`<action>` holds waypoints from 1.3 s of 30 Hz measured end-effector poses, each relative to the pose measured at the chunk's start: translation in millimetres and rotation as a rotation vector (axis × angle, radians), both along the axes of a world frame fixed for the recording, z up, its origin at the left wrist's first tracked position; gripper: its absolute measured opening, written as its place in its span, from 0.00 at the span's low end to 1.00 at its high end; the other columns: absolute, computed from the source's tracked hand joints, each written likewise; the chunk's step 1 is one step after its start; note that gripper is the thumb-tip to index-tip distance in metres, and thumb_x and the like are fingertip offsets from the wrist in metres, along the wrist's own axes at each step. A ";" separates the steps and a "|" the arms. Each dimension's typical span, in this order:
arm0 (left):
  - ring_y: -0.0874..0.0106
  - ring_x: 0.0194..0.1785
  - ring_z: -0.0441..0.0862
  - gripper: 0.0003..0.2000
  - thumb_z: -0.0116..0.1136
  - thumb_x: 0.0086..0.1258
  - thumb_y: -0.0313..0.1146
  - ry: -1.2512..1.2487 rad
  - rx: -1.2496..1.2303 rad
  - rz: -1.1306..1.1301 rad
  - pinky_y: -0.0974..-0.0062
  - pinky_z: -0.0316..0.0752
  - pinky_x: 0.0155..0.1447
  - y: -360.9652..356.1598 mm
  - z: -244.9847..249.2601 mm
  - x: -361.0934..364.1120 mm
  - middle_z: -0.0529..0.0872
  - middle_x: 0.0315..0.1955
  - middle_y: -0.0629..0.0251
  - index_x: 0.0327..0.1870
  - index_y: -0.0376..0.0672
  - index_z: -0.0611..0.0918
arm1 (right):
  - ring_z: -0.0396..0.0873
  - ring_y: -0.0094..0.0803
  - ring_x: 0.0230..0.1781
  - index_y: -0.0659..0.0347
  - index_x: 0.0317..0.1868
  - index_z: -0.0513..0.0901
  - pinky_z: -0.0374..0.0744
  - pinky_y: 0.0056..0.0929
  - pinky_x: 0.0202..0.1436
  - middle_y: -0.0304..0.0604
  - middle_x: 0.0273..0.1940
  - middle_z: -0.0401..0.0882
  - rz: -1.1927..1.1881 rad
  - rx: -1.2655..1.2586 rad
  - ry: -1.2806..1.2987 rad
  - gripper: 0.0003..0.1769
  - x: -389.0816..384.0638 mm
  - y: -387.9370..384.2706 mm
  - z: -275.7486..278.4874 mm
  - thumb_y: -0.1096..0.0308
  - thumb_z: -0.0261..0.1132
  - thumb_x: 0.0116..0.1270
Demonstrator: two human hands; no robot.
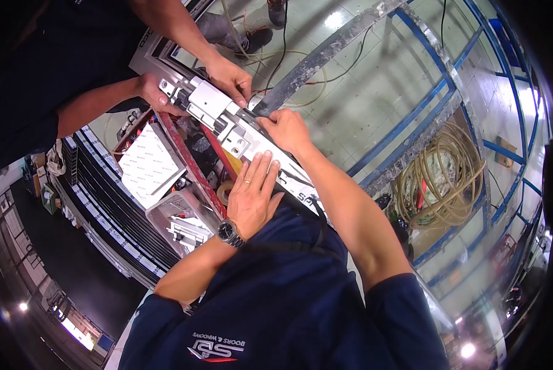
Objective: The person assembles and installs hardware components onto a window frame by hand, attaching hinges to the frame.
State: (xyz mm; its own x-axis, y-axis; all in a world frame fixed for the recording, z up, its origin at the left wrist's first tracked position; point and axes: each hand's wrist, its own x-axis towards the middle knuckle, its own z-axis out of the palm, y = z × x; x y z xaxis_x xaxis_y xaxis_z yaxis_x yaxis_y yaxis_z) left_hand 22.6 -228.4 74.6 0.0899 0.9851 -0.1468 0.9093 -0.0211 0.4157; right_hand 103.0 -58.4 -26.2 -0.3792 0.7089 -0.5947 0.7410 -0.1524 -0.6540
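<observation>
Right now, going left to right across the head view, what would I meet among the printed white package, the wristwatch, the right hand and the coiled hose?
Printed white package → metal wristwatch → right hand → coiled hose.

I see a navy short-sleeved shirt (289,308) with a white-and-red "DOORS & WINDOWS" logo (216,350). My feed shows a dark-dialled metal watch (229,233) and a ring (246,182).
</observation>
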 end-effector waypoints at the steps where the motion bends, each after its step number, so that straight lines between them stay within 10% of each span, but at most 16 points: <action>1: 0.52 0.82 0.66 0.37 0.75 0.64 0.37 -0.004 -0.003 0.002 0.54 0.64 0.82 0.3 0.2 0.1 0.70 0.79 0.48 0.75 0.37 0.76 | 0.90 0.54 0.44 0.59 0.33 0.93 0.85 0.50 0.51 0.57 0.37 0.91 -0.017 -0.005 -0.034 0.25 -2.4 0.1 5.7 0.42 0.71 0.66; 24: 0.50 0.82 0.66 0.39 0.75 0.63 0.38 -0.022 -0.013 -0.006 0.52 0.64 0.82 -0.5 -0.4 -1.8 0.69 0.79 0.47 0.76 0.38 0.74 | 0.88 0.49 0.55 0.60 0.48 0.92 0.83 0.47 0.57 0.54 0.50 0.91 -0.017 0.083 -0.231 0.28 -19.6 6.7 42.4 0.43 0.77 0.61; 27: 0.51 0.82 0.66 0.39 0.76 0.63 0.39 -0.020 -0.011 -0.006 0.51 0.64 0.82 0.1 1.8 -1.5 0.70 0.79 0.47 0.76 0.38 0.74 | 0.81 0.46 0.60 0.54 0.47 0.94 0.77 0.43 0.65 0.48 0.58 0.89 0.074 0.551 -0.132 0.20 -23.2 4.6 28.9 0.49 0.76 0.62; 33: 0.53 0.83 0.65 0.39 0.75 0.64 0.39 -0.026 -0.021 0.016 0.50 0.65 0.81 -2.9 -1.8 -2.0 0.69 0.80 0.51 0.77 0.41 0.73 | 0.72 0.40 0.71 0.50 0.47 0.95 0.58 0.59 0.79 0.34 0.61 0.88 0.309 0.557 0.041 0.14 -26.6 17.2 18.7 0.54 0.72 0.68; 39: 0.54 0.83 0.65 0.39 0.74 0.65 0.40 -0.034 -0.035 0.014 0.50 0.64 0.81 -2.6 -3.9 -4.7 0.68 0.81 0.53 0.78 0.42 0.73 | 0.72 0.38 0.74 0.49 0.47 0.96 0.34 0.72 0.86 0.41 0.53 0.91 0.364 0.440 -0.082 0.15 -37.9 25.0 13.0 0.53 0.69 0.71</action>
State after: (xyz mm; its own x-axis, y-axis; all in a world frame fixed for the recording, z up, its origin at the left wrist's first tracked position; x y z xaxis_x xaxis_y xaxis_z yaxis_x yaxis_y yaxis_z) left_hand 17.9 -231.0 70.7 0.0820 0.9805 -0.1785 0.8947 0.0065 0.4467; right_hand 65.0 -33.4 -13.2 -0.6102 0.7285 -0.3114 0.7457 0.3953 -0.5363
